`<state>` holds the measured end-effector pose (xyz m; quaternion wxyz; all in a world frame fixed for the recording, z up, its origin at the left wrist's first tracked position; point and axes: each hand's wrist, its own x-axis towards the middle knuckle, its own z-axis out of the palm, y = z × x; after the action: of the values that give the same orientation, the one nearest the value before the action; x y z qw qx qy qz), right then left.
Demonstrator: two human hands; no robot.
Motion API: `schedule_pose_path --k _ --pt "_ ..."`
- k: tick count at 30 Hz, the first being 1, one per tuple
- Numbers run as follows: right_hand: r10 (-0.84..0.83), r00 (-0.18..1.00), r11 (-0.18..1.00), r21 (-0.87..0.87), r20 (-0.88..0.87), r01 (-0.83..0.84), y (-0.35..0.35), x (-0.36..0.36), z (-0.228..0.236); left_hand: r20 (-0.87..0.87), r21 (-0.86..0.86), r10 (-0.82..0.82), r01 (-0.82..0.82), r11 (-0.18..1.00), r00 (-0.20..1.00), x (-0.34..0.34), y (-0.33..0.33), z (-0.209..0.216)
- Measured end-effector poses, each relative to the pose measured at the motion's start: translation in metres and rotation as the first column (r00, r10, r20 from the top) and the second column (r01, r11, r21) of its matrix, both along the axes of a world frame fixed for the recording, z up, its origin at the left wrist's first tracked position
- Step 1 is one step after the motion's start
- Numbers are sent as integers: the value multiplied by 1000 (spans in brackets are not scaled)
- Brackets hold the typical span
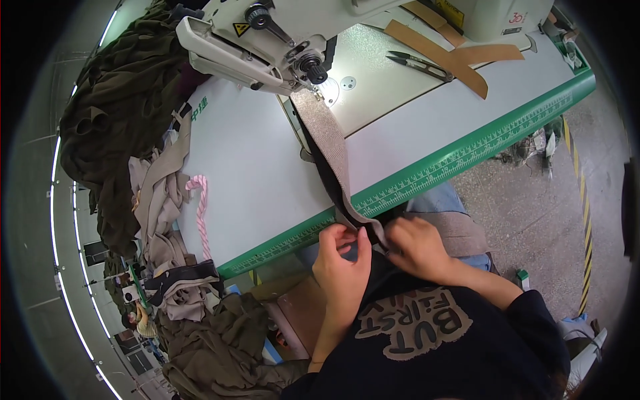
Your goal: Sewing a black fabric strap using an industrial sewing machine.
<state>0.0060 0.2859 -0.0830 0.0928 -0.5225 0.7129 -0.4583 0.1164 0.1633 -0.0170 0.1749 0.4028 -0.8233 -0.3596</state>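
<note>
A long beige fabric strip with a black layer along its side [327, 130] runs from under the needle area of a white sewing machine [230, 57] down over the green front edge of the table. Just past that edge, my left hand [341, 260] pinches the strip between thumb and fingers. Close by on the right, my right hand [419, 250] is closed around the strip's near end, its fingertips partly hidden. Below my hands, the rest of the strip is lost against dark cloth.
Thread snips [421, 65] and brown flat template strips [443, 57] lie on the machine bed. A ruler is printed along the green table edge [460, 157]. A pink-white twisted cord [201, 217] and beige cloth pieces [163, 200] lie left. Dark olive fabric [107, 127] is piled beyond.
</note>
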Motion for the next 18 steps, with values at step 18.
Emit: schedule_pose_path --k 18 --pt "387 903 859 -429 187 -279 48 -51 105 6 485 -329 285 827 944 55 -22 -60"
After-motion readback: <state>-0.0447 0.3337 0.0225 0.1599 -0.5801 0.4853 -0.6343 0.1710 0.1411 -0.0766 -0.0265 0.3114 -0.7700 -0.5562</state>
